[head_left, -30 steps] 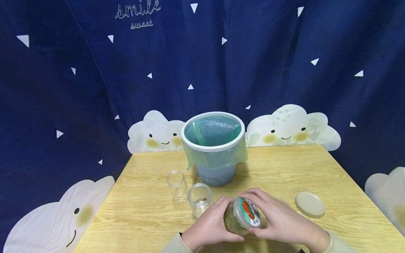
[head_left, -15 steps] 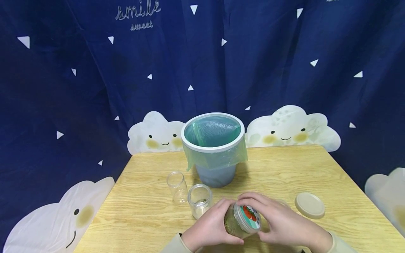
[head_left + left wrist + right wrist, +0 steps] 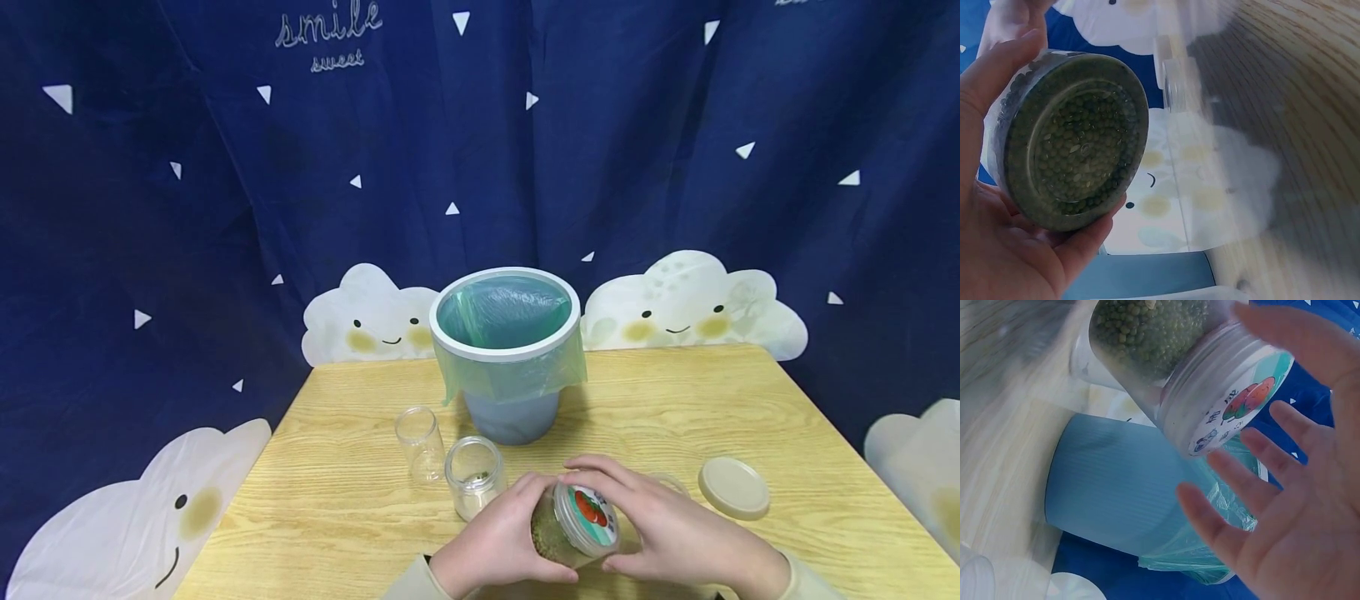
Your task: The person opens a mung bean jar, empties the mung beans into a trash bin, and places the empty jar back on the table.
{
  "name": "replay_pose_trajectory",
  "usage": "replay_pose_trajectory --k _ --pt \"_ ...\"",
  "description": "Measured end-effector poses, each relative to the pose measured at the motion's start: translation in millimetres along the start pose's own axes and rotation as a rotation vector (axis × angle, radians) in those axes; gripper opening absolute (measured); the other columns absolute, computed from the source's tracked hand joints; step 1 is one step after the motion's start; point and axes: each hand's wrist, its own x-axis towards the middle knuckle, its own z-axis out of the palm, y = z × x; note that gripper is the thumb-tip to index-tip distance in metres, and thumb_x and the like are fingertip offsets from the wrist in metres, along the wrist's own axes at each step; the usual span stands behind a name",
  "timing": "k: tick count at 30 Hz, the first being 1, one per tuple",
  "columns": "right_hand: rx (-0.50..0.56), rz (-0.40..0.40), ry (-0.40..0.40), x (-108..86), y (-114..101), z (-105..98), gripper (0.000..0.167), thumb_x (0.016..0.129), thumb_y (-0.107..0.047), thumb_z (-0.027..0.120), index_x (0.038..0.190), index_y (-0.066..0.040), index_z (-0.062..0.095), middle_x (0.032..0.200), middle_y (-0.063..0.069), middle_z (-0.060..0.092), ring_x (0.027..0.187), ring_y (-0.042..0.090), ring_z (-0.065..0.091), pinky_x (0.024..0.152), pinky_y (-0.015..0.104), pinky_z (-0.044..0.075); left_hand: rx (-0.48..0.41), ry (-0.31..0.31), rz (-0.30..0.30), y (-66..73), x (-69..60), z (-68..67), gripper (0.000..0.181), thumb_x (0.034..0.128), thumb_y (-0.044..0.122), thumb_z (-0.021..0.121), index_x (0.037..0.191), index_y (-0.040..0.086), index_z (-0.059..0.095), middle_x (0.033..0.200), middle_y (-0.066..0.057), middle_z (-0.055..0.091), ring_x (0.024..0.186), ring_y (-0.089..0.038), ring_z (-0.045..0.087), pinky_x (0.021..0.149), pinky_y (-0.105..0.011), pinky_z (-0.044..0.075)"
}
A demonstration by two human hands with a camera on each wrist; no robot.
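Observation:
A clear jar of green beans (image 3: pixel 551 537), probably mung beans, is tilted above the table with its lid toward the right. My left hand (image 3: pixel 495 537) grips its body, thumb and fingers on opposite sides; the left wrist view shows the jar's base (image 3: pixel 1082 147). On the screw lid (image 3: pixel 1235 403) is a colourful sticker with red fruit or vegetables. My right hand (image 3: pixel 675 525) is spread loosely around this lid. In the right wrist view its fingers (image 3: pixel 1260 453) are apart, with some tips at or near the rim; exact contact is hard to tell.
A lined waste bin (image 3: pixel 513 412) stands behind the hands. To the left are an uncovered jar (image 3: pixel 475 483) with a little content and a clear cylindrical container (image 3: pixel 422 446). A beige lid (image 3: pixel 733 487) lies at right, near a translucent ring (image 3: pixel 671 481) partly behind my right hand.
The lid's sticker has turned counterclockwise in the head view. My right thumb has come away from the lid's lower edge, while the left hand and jar stay nearly in place.

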Motion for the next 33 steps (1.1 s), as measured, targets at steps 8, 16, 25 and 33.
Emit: replay_pose_trajectory --k 8,16,25,33 --pt "-0.005 0.061 0.116 3.2 -1.0 3.9 0.079 0.084 -0.063 0.075 0.150 -0.032 0.045 0.143 -0.017 0.048 0.121 0.009 0.061 0.092 0.037 0.058 0.001 0.004 -0.025 1.1 0.1 -0.8 0.089 0.0710 0.049 0.093 0.143 0.022 0.049 0.132 0.012 0.056 0.118 0.000 0.055 0.099 -0.023 0.051" --pt "-0.034 0.110 0.129 3.8 -0.9 9.0 0.080 0.080 -0.068 0.075 0.145 -0.027 0.052 0.133 -0.017 0.053 0.106 0.003 0.062 0.081 0.033 0.058 0.013 0.012 -0.017 1.2 0.8 -0.1 0.089 0.0705 0.047 0.094 0.143 0.022 0.049 0.131 0.012 0.056 0.116 0.001 0.055 0.098 -0.023 0.051" --pt "-0.020 0.141 0.096 3.3 -1.9 8.0 0.078 0.081 -0.069 0.075 0.145 -0.030 0.051 0.131 -0.021 0.051 0.110 0.002 0.061 0.083 0.033 0.058 0.029 0.017 -0.005 1.6 1.2 0.5 0.090 0.0699 0.047 0.095 0.143 0.021 0.049 0.132 0.011 0.056 0.117 0.000 0.055 0.099 -0.022 0.051" --pt "-0.026 0.028 0.075 0.4 0.1 4.6 0.084 0.079 -0.052 0.086 0.150 -0.038 0.043 0.145 -0.020 0.047 0.123 0.007 0.059 0.094 0.037 0.058 0.004 -0.004 -0.004 0.3 0.7 -1.7 0.091 0.0714 0.048 0.093 0.145 0.022 0.047 0.134 0.011 0.055 0.117 0.000 0.055 0.098 -0.023 0.052"
